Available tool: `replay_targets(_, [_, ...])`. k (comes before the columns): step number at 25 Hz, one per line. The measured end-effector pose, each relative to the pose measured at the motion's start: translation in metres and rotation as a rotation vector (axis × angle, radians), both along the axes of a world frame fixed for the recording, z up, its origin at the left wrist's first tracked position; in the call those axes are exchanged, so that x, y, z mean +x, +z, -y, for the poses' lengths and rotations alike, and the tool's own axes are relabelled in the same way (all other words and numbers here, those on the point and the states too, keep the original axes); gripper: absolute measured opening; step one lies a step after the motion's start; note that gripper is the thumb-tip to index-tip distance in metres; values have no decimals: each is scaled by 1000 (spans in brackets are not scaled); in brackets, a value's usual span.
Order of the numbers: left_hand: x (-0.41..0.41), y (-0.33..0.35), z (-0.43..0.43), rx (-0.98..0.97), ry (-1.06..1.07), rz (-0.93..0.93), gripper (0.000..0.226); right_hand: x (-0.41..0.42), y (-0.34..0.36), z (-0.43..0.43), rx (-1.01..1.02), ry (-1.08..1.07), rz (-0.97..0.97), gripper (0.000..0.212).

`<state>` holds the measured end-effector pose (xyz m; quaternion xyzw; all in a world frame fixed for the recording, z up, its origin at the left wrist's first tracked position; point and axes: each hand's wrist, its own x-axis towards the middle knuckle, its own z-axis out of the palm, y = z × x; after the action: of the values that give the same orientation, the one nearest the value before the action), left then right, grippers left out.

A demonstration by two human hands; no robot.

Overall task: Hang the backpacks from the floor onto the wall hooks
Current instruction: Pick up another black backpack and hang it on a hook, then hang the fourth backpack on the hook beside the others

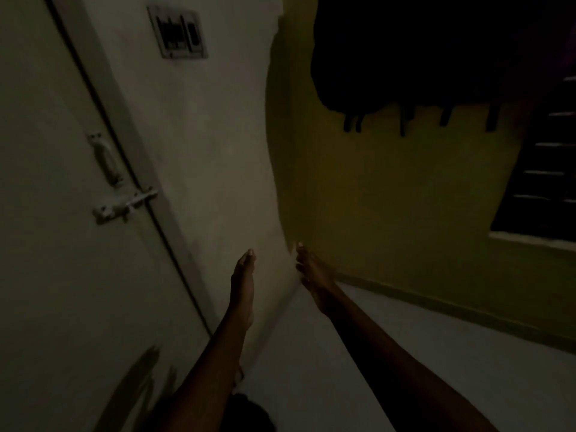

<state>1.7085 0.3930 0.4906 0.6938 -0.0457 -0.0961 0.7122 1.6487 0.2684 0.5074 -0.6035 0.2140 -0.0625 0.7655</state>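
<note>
Dim room. Both hands are stretched out toward the wall corner (280,182), open and holding nothing: left hand (243,285), right hand (314,279). A dark backpack (436,48) hangs on the yellow wall, right of that corner, above the right hand, the nearer one. No floor backpack shows.

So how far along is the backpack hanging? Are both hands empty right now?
Done, it seems: a dark backpack already hangs high on the yellow wall, its straps dangling. In hand: nothing; the left hand and right hand reach forward, open and empty. Left: unclear. The floor in view shows no other bag, and the dim picture hides the hooks.
</note>
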Motion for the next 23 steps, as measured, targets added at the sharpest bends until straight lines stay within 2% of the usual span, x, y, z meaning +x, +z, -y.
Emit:
replay_targets(5, [-50, -46, -85, 43, 112, -115, 46, -46, -48, -65, 17, 83, -118, 64])
replay_targets(9, [-71, -97, -151, 150, 152, -304, 46, -56, -100, -121, 83, 130, -244, 65])
replay_targets(12, [-63, -143, -202, 221, 155, -400, 46, -43, -150, -170, 119, 138, -326, 61])
replay_targets(15, [-36, -205, -268, 286, 208, -468, 47, -17, -217, -234, 56, 180, -427, 53])
replay_targets(18, [-5, -276, -323, 372, 228, -489, 48, 15, -282, -288, 61, 236, -453, 42])
replay_targets(23, [52, -426, -376, 600, 185, -365, 54, 107, -409, -360, -132, 391, -442, 41])
